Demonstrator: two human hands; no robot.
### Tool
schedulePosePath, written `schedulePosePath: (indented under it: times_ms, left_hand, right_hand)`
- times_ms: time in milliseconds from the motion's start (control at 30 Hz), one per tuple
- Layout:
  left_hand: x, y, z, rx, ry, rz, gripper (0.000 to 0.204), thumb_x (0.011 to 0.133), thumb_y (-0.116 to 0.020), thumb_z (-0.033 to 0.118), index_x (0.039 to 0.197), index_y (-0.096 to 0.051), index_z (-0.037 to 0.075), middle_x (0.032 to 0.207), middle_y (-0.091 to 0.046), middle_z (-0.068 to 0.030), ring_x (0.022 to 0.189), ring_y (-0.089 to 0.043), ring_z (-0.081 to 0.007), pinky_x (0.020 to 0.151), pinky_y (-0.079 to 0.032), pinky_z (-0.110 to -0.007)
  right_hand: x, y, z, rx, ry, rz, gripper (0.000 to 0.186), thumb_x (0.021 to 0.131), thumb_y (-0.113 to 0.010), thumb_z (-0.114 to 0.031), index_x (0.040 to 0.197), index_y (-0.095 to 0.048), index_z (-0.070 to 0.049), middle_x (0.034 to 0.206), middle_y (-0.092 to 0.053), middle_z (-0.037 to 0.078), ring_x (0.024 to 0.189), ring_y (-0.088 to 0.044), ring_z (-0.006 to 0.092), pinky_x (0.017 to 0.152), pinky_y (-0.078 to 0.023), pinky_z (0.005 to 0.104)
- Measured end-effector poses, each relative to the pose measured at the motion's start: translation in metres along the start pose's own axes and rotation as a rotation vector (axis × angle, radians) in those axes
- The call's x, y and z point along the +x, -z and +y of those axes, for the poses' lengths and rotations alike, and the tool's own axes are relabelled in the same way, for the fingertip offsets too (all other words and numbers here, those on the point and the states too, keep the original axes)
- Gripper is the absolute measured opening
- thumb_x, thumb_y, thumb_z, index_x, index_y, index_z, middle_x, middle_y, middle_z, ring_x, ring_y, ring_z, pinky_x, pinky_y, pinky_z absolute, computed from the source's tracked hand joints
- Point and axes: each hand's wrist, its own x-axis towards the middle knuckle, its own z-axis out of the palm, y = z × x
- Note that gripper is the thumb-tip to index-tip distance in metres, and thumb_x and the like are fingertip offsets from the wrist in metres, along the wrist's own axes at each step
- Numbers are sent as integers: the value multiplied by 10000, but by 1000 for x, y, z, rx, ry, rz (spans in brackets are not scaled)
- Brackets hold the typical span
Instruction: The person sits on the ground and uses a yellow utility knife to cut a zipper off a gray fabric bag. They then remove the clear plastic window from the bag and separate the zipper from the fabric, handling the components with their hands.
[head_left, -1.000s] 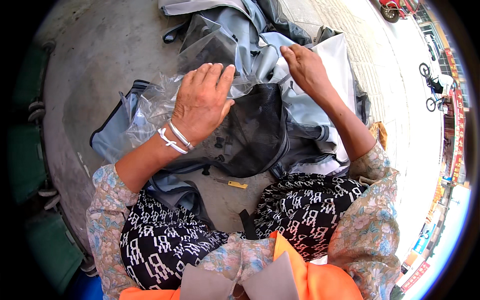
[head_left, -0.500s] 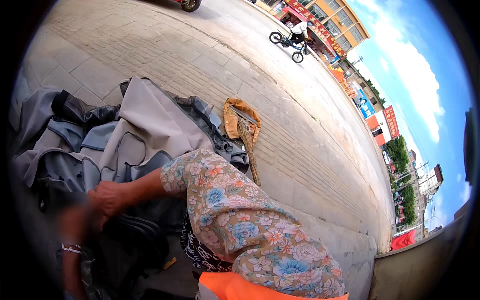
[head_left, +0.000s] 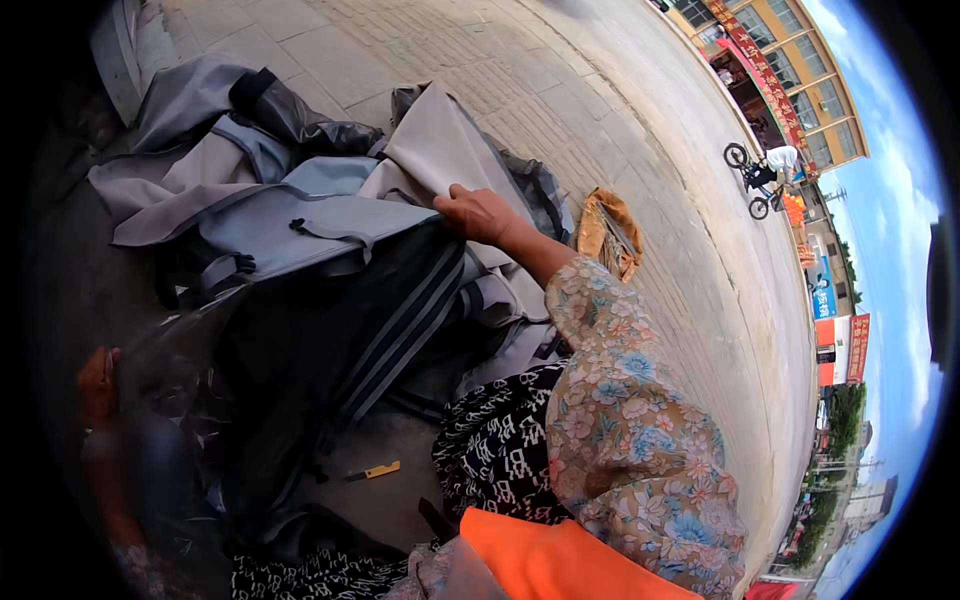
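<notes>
My right hand [head_left: 475, 213] is closed on the edge of a grey-blue cloth cover [head_left: 330, 232], holding it raised. Below that edge spreads the cover's black side, with pale stripes, and a grey strap crosses the blue-grey part. At the far left, my left hand [head_left: 98, 385] has its fingers closed at the edge of a clear plastic sheet [head_left: 180, 370]. Shadow and blur make that grip hard to see. A heap of grey and beige cloth [head_left: 440, 140] lies beyond. Between my knees and the cover, a yellow-handled knife [head_left: 375, 471] lies on the ground.
An orange-brown bag [head_left: 608, 235] lies on the paving right of the heap. An orange cloth [head_left: 570, 560] covers part of my lap. Past the pavement [head_left: 680, 300] runs a road, with a cyclist [head_left: 770, 175] in front of shops.
My hands were close together at lower left; now they are far apart, the right raised with the cover's edge. The cover is stretched up between them. The view has shifted and the cyclist moved on.
</notes>
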Motion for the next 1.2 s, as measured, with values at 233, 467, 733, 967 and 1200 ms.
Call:
schedulePosePath:
  times_ms: [233,467,733,967,1200]
  left_hand:
    - [-161,27,-162,257,448,-32,451,964,-551,461,923,-669,28,823,-644,-213,735,-621,-404,639,-478,-458]
    - [-53,31,-46,500,207,244,557,844,-687,450,1278,-570,122,1359,-539,-95,1272,-488,-294,1039,-387,-457]
    - [16,-24,142,77,-283,-25,390,786,-757,324,1045,-623,64,1107,-612,-122,1157,-547,-290,1040,-405,-443]
    - [32,-44,168,-41,-183,-100,250,888,-658,235,780,-512,64,687,-559,-96,669,-593,-289,614,-485,-416]
    - [17,33,154,-132,-357,-46,331,947,-602,274,740,-454,62,608,-478,-97,525,-517,-282,484,-426,-390]
  right_hand:
    - [-41,-45,56,-195,-248,-364,193,951,-572,-253,963,-574,-60,914,-606,124,784,-664,318,720,-554,410]
    - [18,0,3,-366,-303,-278,316,868,-594,-192,1153,-581,-57,1068,-603,154,1012,-605,346,869,-462,503]
    - [75,47,-226,190,261,174,540,824,-723,-382,1188,-563,-16,1102,-555,180,1072,-525,350,934,-421,437]
    - [119,-40,-204,40,138,58,458,852,-694,-267,1196,-462,-75,1053,-568,188,886,-638,380,721,-506,476]
    - [119,11,-122,13,451,223,237,824,-636,-128,972,-459,-74,805,-599,142,667,-638,351,559,-519,432]
